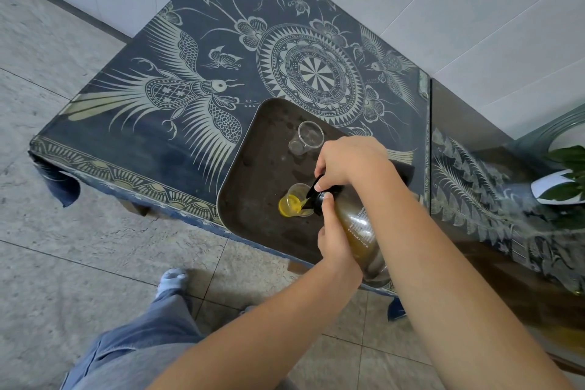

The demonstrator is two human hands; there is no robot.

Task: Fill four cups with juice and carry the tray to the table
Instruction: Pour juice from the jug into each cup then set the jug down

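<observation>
A dark tray [253,174] lies on a table with a blue patterned cloth [164,51]. On the tray a clear plastic cup [292,203] holds yellow juice. A second clear cup [308,136] stands empty farther back. A juice bottle [361,231] is tilted with its black top at the near cup's rim, and juice runs into the cup. My left hand [334,237] grips the bottle's body from below. My right hand [345,165] holds the bottle's neck and black top. Any other cups are hidden behind my hands.
The tray overhangs the table's near edge. A second cloth-covered surface [493,187] adjoins on the right, with a green plant in a white pot [560,180]. Tiled floor [63,247] lies to the left, and my leg in jeans with a sock [172,282] stands below.
</observation>
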